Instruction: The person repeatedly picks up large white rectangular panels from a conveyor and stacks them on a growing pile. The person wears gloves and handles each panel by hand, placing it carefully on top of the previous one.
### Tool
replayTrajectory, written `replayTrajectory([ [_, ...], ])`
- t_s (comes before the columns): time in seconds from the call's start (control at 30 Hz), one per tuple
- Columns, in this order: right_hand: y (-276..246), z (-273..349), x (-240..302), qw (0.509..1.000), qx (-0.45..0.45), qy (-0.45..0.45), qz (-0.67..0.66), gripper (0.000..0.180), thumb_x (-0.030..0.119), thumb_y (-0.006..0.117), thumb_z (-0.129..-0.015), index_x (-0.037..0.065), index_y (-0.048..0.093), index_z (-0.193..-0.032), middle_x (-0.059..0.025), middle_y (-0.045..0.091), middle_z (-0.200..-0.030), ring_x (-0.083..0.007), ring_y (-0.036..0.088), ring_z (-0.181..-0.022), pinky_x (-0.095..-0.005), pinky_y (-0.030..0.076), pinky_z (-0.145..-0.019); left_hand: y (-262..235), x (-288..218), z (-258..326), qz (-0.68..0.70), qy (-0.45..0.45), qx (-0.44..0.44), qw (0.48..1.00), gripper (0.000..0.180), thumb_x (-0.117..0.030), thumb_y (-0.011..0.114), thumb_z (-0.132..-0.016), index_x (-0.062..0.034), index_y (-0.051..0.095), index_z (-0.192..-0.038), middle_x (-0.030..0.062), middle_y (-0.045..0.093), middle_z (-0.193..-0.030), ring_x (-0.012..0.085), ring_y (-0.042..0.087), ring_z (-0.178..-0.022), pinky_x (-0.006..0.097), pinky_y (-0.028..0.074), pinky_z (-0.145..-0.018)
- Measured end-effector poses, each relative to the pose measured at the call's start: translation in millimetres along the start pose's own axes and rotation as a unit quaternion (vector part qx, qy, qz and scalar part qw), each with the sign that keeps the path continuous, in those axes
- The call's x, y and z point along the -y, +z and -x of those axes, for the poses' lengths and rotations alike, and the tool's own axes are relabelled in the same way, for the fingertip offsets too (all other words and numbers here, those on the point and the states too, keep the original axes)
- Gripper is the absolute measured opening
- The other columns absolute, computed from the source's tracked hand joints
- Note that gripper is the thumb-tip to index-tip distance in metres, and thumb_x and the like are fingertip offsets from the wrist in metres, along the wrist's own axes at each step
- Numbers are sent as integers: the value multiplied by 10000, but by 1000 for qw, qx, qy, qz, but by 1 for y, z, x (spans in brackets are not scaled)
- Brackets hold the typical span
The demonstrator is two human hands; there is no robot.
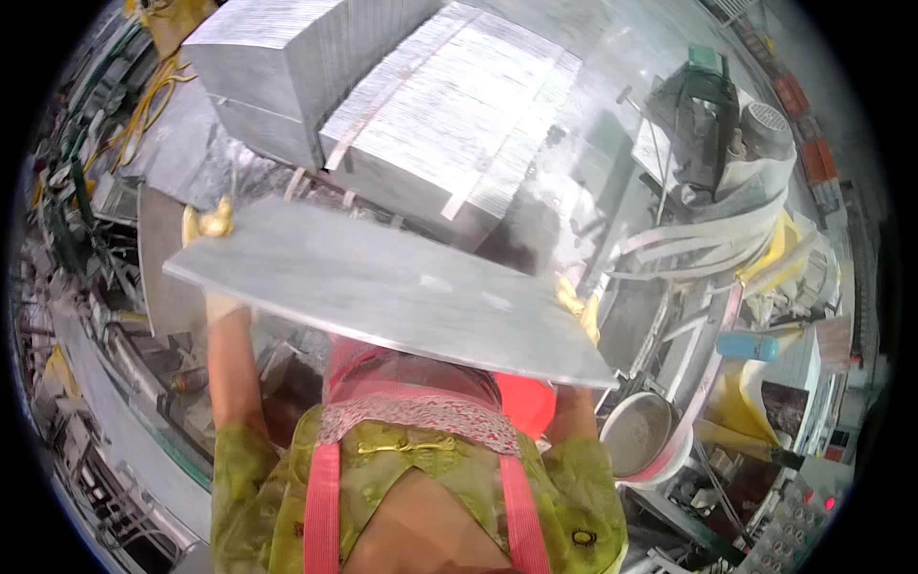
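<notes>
A large flat grey stone slab (382, 282) spans the space in front of my body, tilted a little, its right end lower in the picture. My left hand (210, 226), in a yellow glove, grips its left end with the fingers over the edge. At the slab's right end my right hand (579, 308), gloved in yellow too, has its fingers curled over the edge. Both palms and much of the forearms are hidden beneath the slab. Past its left end, another flat grey-brown panel (161, 263) stands partly covered.
Stacks of thin grey slabs (459, 105) and a taller stack (277, 81) stand ahead. At right are a machine with a motor (765, 129), a bucket (639, 435), a blue bottle (748, 345) and a control panel (798, 517). A yellow hose (143, 120) lies far left.
</notes>
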State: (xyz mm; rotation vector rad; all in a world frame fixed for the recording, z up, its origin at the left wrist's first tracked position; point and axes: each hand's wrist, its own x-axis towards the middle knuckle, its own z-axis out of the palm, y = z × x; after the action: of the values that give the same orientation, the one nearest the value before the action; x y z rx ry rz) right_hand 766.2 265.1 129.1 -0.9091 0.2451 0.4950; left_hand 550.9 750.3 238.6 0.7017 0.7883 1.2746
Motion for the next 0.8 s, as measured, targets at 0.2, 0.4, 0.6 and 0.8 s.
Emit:
replayTrajectory([
  [0.2, 58, 57, 69, 984, -82, 148, -52, 576, 477, 460, -1014, 13, 536, -1345, -108, 638, -1245, -229, 624, -1089, -351, 494, -956, 122, 125, -67, 226, -99, 410, 878, 314, -249, 382, -1056, 24, 535, -1031, 98, 580, -785, 227, 571, -847, 498, 365, -1134],
  [0.4, -18, -35, 96, 938, -105, 170, 284, 597, 386, 647, -933, -50, 533, -1325, -133, 644, -1201, -214, 643, -1035, -316, 511, -890, 174, 171, -95, 253, -67, 378, 888, 420, -284, 347, -1057, -3, 610, -889, 95, 590, -722, 257, 595, -869, 458, 372, -1125],
  [0.6, 49, -157, 134, 908, -53, 109, 401, 571, 337, 692, -903, -85, 567, -1267, -121, 657, -1153, -180, 643, -973, -287, 506, -852, 144, 153, -67, 5, -151, 261, 953, 506, -296, 278, -1059, 4, 385, -1452, 162, 454, -1459, 270, 478, -1307, 397, 308, -1158],
  [0.8, 128, -290, 140, 887, 51, 86, 451, 472, 292, 690, -907, -67, 615, -1205, -102, 688, -1052, -175, 667, -871, -282, 523, -781, 56, 185, -88, 33, -80, 19, 996, 537, -320, 241, -1041, -150, 247, -1551, 178, 390, -1510, 318, 439, -1338, 473, 379, -1109],
])
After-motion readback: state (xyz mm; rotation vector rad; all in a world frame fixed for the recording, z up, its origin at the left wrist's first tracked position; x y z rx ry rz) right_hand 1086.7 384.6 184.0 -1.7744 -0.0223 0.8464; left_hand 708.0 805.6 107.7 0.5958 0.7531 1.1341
